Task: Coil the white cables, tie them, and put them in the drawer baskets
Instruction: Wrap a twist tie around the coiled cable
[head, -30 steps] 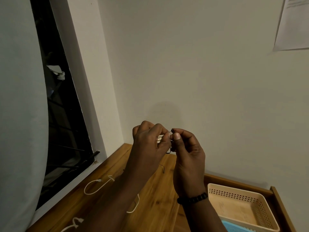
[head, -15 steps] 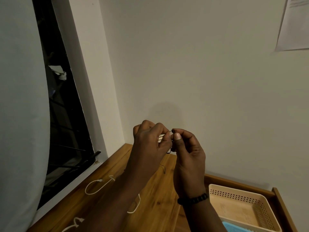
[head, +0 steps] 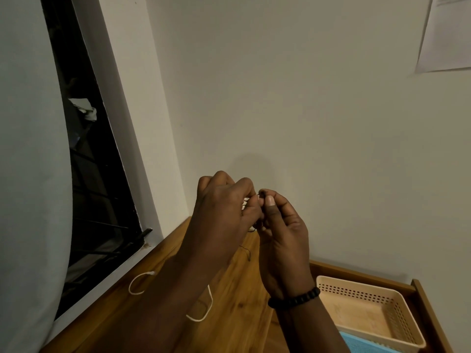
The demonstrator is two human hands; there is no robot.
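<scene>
Both hands are raised above the wooden desk (head: 237, 296), close together. My left hand (head: 224, 210) grips a small coiled white cable (head: 245, 203), mostly hidden inside the curled fingers. My right hand (head: 280, 225) pinches a thin black tie (head: 260, 192) at the coil between thumb and forefinger. A loose end of the black tie (head: 247, 253) dangles below the hands. On the desk lie other white cables: one looped at the left (head: 135, 284), another (head: 204, 312) partly hidden under my left forearm.
A beige perforated basket (head: 397, 301) sits in the open wooden drawer (head: 428, 307) at lower right, with a blue basket (head: 356, 345) in front of it. A dark window (head: 91, 174) and a pale curtain (head: 28, 174) are at left. A paper sheet (head: 446, 34) hangs on the wall.
The hands have stayed together at the same spot, with only small finger movements on the tie.
</scene>
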